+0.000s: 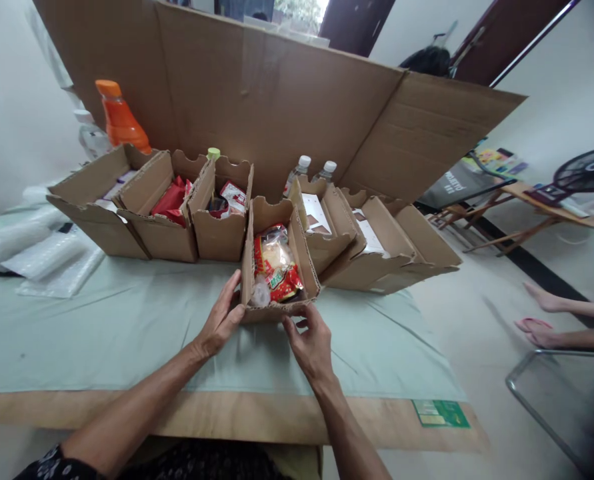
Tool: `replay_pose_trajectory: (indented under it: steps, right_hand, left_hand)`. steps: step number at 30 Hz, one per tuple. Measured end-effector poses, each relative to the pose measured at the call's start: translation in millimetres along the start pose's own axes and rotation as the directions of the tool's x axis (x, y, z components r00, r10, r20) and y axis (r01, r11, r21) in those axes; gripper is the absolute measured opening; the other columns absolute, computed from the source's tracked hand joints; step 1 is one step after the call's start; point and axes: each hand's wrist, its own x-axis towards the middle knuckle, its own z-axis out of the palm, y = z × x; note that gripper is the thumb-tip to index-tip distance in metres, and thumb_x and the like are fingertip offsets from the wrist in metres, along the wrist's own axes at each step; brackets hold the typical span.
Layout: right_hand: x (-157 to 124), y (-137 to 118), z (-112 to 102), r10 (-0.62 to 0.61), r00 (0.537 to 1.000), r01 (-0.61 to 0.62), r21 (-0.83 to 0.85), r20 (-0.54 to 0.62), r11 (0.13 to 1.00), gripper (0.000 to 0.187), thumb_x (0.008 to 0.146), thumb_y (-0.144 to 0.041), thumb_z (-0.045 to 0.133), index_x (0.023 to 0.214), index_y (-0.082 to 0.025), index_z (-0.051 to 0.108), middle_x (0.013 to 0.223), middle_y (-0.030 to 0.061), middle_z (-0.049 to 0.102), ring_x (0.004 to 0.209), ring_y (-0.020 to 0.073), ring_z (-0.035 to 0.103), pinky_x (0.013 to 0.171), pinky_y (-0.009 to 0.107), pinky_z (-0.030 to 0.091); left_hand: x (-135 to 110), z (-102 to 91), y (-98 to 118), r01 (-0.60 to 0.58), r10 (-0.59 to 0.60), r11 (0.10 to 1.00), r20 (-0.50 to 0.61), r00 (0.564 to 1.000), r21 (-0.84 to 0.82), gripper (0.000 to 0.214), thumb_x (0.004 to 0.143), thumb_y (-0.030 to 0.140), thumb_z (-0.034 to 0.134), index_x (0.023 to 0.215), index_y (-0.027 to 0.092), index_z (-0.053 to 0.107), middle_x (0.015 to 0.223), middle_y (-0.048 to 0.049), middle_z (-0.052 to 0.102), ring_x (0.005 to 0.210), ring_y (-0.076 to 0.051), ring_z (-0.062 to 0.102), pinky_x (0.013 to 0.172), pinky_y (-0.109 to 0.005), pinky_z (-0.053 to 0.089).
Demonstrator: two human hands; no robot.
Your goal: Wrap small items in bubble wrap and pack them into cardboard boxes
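In the middle of the table stands a narrow cardboard box [307, 267] with an uncapped top, pulled forward of its row. Inside it lie a red food packet with a clear window [279, 270] and a small translucent item [261, 293] of a kind I cannot make out. My left hand [221, 317] grips the box's left front corner, fingers along the side and thumb at the front. At the lower front edge, my right hand [311, 337] holds the cardboard between bent fingers and thumb. Some right fingertips are hidden by the box.
Left of it, boxes hold red packets [174, 200] and other goods; right-hand boxes [377, 233] contain white pieces. A tall cardboard panel [287, 87] stands behind, with an orange bottle [121, 120] and clear bottles [304, 170]. Bubble wrap [61, 257] lies left. Another person's feet [541, 327] show right.
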Motion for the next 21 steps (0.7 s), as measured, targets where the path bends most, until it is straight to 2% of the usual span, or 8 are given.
replay_pose_trajectory:
  steps: [2,5,10,13,16,21]
  right_hand:
    - [14,-4,7,0.035,0.999,-0.035,-0.074,-0.006,0.997,0.024,0.085,-0.043,0.064,0.094,-0.021,0.064,0.085,0.0047,0.076,0.072,0.0195,0.071,0.068,0.030,0.054]
    - [37,-5,19,0.053,0.998,-0.055,-0.137,-0.013,0.989,0.022,0.083,-0.045,0.064,0.083,-0.023,0.063,0.077,0.0041,0.076,0.072,0.0207,0.072,0.070,0.030,0.051]
    - [61,-6,31,0.053,0.998,-0.055,-0.162,-0.017,0.985,0.029,0.090,-0.043,0.054,0.070,-0.023,0.062,0.069,0.0078,0.073,0.067,0.0228,0.069,0.064,0.030,0.046]
    - [55,-13,40,-0.020,0.996,0.029,-0.097,0.092,0.995,0.027,0.091,-0.041,0.054,0.081,-0.022,0.069,0.077,0.0070,0.077,0.070,0.0209,0.071,0.065,0.029,0.050]
    - [48,-23,52,-0.120,0.969,0.122,0.006,0.214,0.993,0.025,0.089,-0.037,0.057,0.103,-0.023,0.074,0.099,0.0056,0.080,0.086,0.0191,0.075,0.072,0.027,0.056]
    - [63,-25,70,-0.157,0.961,0.146,0.065,0.227,0.987,0.035,0.090,-0.030,0.055,0.120,-0.022,0.069,0.116,0.0081,0.078,0.104,0.0214,0.073,0.085,0.033,0.059]
  left_hand:
    - [6,-2.4,-4,0.039,-0.037,0.999,-0.066,0.997,0.032,0.082,0.094,0.063,0.056,0.160,0.021,0.036,0.168,-0.0150,0.036,0.152,-0.034,0.040,0.124,-0.050,0.036]
    - [14,-6.3,-9,0.110,-0.092,0.990,-0.191,0.977,0.083,0.071,0.097,0.054,0.054,0.156,0.018,0.039,0.161,-0.0180,0.045,0.145,-0.032,0.049,0.122,-0.052,0.037]
    - [16,-10.1,-15,0.118,-0.081,0.985,-0.262,0.962,0.128,0.060,0.093,0.039,0.059,0.149,0.020,0.047,0.148,-0.0180,0.057,0.131,-0.029,0.061,0.112,-0.051,0.048]
    - [16,-11.1,-17,0.119,-0.075,0.980,-0.257,0.963,0.160,0.059,0.089,0.033,0.062,0.145,0.018,0.050,0.143,-0.0184,0.060,0.127,-0.030,0.063,0.106,-0.050,0.052]
    - [17,-11.8,-19,0.105,-0.059,0.978,-0.243,0.968,0.180,0.056,0.086,0.030,0.063,0.140,0.018,0.054,0.138,-0.0168,0.062,0.125,-0.028,0.064,0.105,-0.047,0.053]
    - [20,-12.4,-21,0.104,-0.053,0.974,-0.242,0.969,0.201,0.054,0.084,0.027,0.062,0.137,0.018,0.056,0.132,-0.0160,0.064,0.121,-0.027,0.065,0.103,-0.046,0.054]
